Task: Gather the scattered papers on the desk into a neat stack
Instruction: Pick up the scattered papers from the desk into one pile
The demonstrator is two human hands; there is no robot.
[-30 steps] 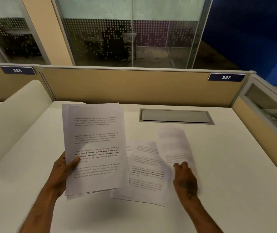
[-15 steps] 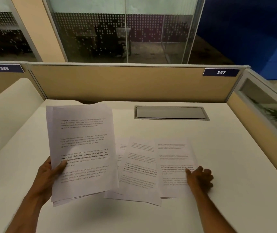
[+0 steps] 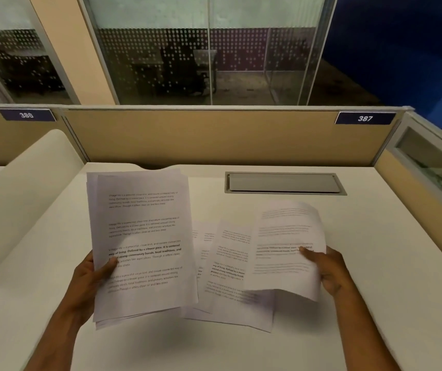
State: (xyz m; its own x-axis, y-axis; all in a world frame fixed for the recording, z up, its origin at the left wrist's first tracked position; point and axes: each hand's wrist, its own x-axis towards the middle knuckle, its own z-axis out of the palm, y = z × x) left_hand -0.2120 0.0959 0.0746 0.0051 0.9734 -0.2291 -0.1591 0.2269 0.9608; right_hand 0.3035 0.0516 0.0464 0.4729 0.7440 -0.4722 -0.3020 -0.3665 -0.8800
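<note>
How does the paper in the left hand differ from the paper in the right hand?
The left hand holds a stack of several sheets, fairly flat and sharp in view. The right hand holds a single sheet, curled and blurred. Both are white printed pages lifted off the desk.

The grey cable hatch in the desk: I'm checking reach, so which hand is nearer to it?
Right. The right hand is below the hatch, holding a lifted sheet; the left hand is far off to its left.
</note>
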